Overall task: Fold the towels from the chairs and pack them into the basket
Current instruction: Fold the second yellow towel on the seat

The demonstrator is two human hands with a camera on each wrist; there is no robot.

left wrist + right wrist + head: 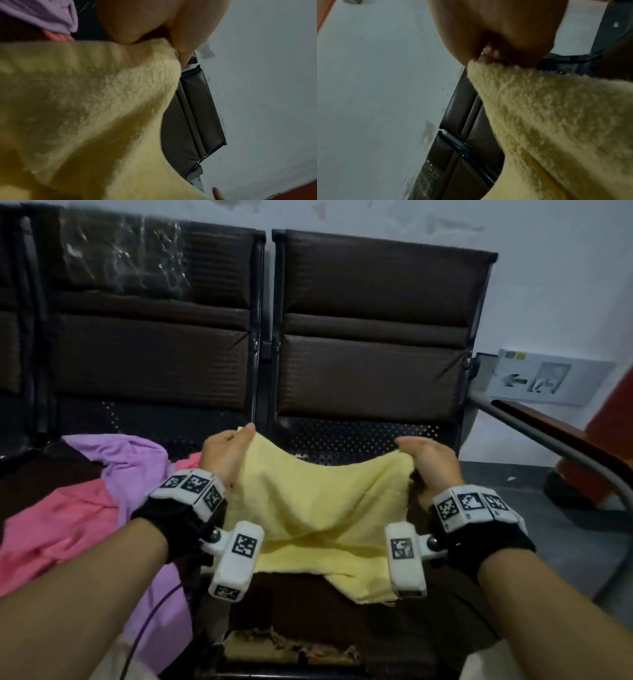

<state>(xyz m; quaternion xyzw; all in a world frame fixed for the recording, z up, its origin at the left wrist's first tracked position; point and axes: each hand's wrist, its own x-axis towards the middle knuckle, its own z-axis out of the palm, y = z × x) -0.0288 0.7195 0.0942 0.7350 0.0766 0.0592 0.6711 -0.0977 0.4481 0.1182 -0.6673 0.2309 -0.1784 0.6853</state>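
A yellow towel (308,508) is being held up by its two upper corners above the seat of the right-hand chair (370,364), its top edge sagging between the hands and its lower part draped down onto the seat, one corner hanging toward the front edge. The left corner is being pinched by the left hand (224,455), with the thumb and curled fingers closed on the cloth; in the left wrist view the fingers (185,33) are seen clamped on the towel's edge (102,94). The right corner is being gripped by the right hand (428,460), its fingers likewise curled round the fabric, as is shown close up in the right wrist view, where the fingertips (488,54) are being pressed into the pile (547,115).

Both forearms are being extended forward from the lower corners of the head view, the hands raised to about the same height and held well apart, knuckles turned upward. A black wrist strap carrying white marker blocks is being worn on each wrist.

Three towels are being shown in all: the yellow one, a purple towel (137,470) and a pink towel (61,525), the last two lying crumpled and overlapping on the seat of the left chair (150,344). Two chair backs are fully visible against a pale wall (548,268).
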